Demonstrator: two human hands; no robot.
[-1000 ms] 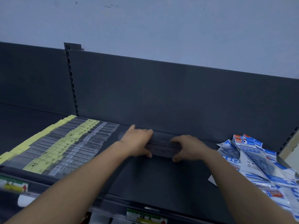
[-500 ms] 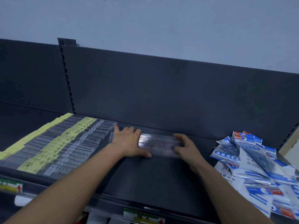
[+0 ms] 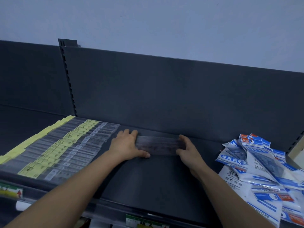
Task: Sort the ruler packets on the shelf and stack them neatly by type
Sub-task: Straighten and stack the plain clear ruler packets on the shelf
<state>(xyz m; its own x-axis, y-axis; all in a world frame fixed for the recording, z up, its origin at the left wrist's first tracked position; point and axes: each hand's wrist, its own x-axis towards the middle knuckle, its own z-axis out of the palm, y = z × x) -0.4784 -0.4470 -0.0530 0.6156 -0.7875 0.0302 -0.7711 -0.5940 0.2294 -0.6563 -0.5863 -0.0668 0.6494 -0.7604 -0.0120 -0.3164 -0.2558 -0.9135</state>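
Observation:
A small stack of clear ruler packets (image 3: 158, 145) lies flat on the dark shelf (image 3: 148, 186) close to the back panel. My left hand (image 3: 126, 145) grips its left end, thumb along the front edge. My right hand (image 3: 187, 149) grips its right end, fingers curled over the far edge. Left of them, rows of clear ruler packets with yellow labels (image 3: 65, 145) lie overlapped in neat lines. At the right a loose heap of blue-and-white geometry set packets (image 3: 263, 170) spreads over the shelf.
The dark back panel (image 3: 164, 96) rises right behind the held stack. A slotted upright (image 3: 68, 79) stands at the back left. Price tags (image 3: 144, 223) run along the shelf's front lip. Bare shelf lies between my forearms.
The stack has tipped from standing against the back panel to lying flat. My left hand slid to its left end and my right hand to its right end.

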